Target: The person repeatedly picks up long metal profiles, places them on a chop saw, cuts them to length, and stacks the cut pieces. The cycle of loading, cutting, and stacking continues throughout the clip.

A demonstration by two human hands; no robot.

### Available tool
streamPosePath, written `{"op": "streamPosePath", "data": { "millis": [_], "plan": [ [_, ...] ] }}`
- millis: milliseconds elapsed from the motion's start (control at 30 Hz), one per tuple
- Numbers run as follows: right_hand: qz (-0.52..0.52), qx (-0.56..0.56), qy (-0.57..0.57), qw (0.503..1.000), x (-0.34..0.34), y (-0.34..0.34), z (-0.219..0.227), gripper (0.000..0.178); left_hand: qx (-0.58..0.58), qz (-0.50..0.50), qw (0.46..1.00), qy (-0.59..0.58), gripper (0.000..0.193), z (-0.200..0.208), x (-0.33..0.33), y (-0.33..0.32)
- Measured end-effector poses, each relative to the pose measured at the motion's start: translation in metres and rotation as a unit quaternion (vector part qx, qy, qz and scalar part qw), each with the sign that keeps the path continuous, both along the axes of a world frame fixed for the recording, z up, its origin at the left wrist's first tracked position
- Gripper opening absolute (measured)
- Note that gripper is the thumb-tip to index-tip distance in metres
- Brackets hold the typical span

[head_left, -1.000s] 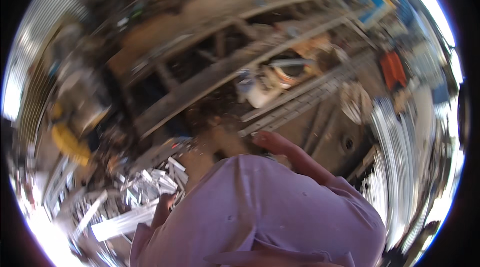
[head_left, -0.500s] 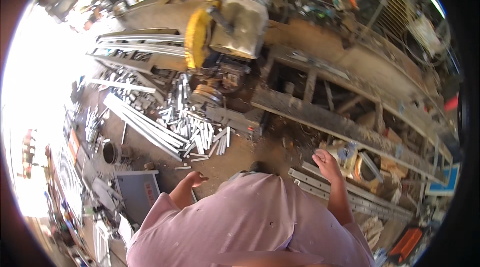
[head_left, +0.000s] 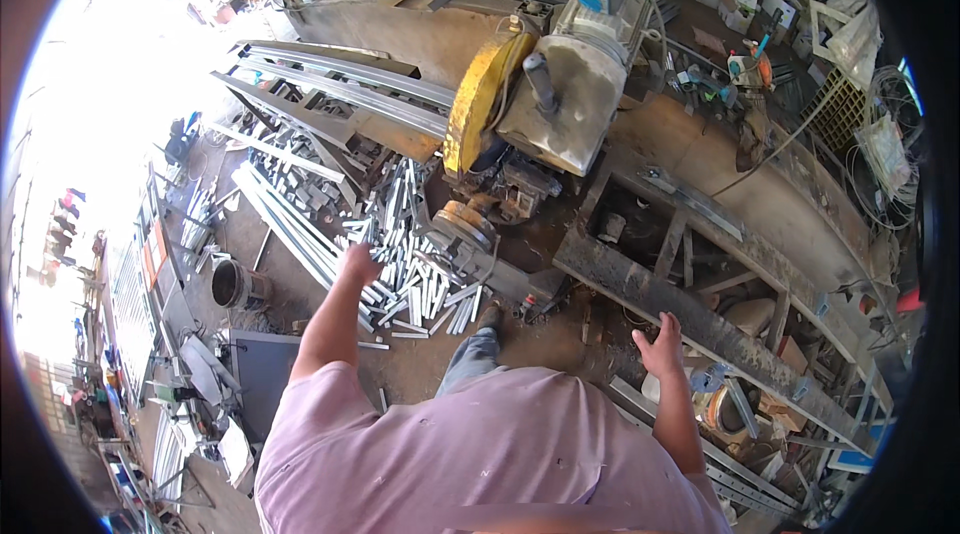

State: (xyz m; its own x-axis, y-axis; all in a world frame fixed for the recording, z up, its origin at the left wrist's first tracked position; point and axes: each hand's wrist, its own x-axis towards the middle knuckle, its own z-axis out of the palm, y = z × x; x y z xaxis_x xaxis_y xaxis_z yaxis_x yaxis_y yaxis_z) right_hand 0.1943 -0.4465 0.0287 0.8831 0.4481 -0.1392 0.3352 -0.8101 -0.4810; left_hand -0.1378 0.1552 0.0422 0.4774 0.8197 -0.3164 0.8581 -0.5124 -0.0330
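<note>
My left hand (head_left: pixel 360 262) is stretched forward over the long silver metal bars (head_left: pixel 285 224) and the heap of short cut metal pieces (head_left: pixel 425 284). Its fingers are mostly hidden behind the back of the hand, and whether it touches a bar is unclear. To the right, my right hand (head_left: pixel 660 346) hangs in the air with thumb and fingers apart, holding nothing. It is nearest the front rail of a long dirty metal frame (head_left: pixel 690 309). Ahead stands a cut-off saw with a yellow blade guard (head_left: pixel 480 104) and a grey motor housing (head_left: pixel 560 119).
Silver profiles (head_left: pixel 350 84) lie on a bench left of the saw. A dark bucket (head_left: pixel 238 284) and a grey panel (head_left: pixel 265 374) are on the floor at left. Metal rails (head_left: pixel 750 474) lie low at right. My foot (head_left: pixel 489 316) is beside the cut pieces.
My left hand has reached forward and left over the metal pieces. My right hand has its fingers spread wider. The view has shifted, and one leg has come into sight, stepping toward the heap.
</note>
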Motion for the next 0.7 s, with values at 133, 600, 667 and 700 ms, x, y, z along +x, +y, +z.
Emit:
{"op": "streamPosePath", "data": {
  "millis": [133,600,667,700],
  "plan": [
    [-0.038,-0.046,0.043,0.997,-0.007,0.017,-0.007,0.097,0.033,-0.079,0.995,-0.048,0.056,0.054,0.102,0.059],
    [-0.13,-0.221,0.147,0.955,-0.032,0.061,-0.004,0.075,0.238,-0.332,0.912,0.036,0.023,-0.034,0.318,0.28],
    [-0.143,-0.222,0.152,0.952,-0.03,0.071,0.003,0.069,0.255,-0.345,0.9,0.073,0.024,-0.041,0.327,0.291],
    [-0.15,-0.218,0.155,0.952,-0.03,0.075,0.007,0.066,0.231,-0.342,0.907,0.087,0.025,-0.042,0.332,0.293]
  ]
}}
